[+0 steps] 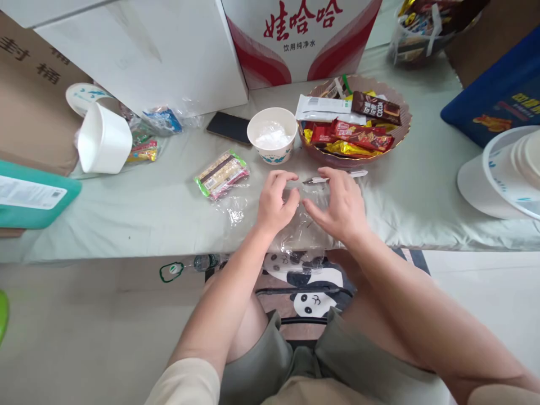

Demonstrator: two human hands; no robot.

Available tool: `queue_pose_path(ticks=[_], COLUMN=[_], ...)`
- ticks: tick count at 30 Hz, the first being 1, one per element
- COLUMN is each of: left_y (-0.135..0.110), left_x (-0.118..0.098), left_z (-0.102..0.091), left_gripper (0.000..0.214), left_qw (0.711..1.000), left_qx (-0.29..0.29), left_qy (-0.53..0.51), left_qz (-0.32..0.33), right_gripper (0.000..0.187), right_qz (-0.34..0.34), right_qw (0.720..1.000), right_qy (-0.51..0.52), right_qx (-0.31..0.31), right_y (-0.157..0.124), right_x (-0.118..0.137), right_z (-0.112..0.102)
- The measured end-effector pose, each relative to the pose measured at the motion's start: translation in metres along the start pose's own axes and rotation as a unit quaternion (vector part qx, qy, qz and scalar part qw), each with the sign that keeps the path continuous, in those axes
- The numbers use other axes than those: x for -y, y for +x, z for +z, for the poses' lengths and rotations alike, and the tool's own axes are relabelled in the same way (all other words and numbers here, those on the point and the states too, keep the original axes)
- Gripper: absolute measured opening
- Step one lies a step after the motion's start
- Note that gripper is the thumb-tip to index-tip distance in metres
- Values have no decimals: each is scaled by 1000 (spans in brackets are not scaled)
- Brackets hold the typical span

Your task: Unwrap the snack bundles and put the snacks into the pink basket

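Note:
Over the near middle of the table, my left hand (275, 203) is open, its fingers and thumb curved apart with nothing between them. Facing it, my right hand (340, 206) is open too, thumb and fingers spread. Crumpled clear plastic film (300, 228) lies beneath and between them, draping past the table's front edge; whether either hand touches it I cannot tell. A pen (358, 174) lies just beyond my right fingers, partly hidden by them. Past my left hand stands a paper bowl (273, 156) with clear plastic inside. Packaged snack bars (223, 173) lie to the left.
A scalloped bowl (404, 128) of wrapped snacks stands at the back right, beside a phone (230, 127) and the paper bowl. White boxes (139, 56) line the back. A tipped paper tub (104, 139) is left; stacked tubs (485, 188) and a blue package (498, 93) stand right.

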State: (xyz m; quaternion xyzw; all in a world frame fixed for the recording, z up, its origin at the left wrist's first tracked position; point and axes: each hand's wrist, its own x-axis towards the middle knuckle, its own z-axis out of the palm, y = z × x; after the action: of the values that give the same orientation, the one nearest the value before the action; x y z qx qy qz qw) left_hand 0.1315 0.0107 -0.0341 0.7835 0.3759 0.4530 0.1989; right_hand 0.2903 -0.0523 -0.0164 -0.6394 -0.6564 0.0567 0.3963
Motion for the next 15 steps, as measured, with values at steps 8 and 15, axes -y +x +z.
queue_pose_path(ticks=[8, 15], left_y=[2, -16], left_x=[15, 48], left_z=[-42, -99], left_gripper=[17, 71], left_qw=[993, 971], left_qx=[-79, -114], left_qy=[83, 185], left_qz=[39, -97], right_gripper=[13, 7], right_qz=[182, 221], right_qw=[968, 942], right_qy=[156, 251], right_qx=[80, -27], right_y=[13, 12], right_x=[9, 5], right_z=[-4, -2])
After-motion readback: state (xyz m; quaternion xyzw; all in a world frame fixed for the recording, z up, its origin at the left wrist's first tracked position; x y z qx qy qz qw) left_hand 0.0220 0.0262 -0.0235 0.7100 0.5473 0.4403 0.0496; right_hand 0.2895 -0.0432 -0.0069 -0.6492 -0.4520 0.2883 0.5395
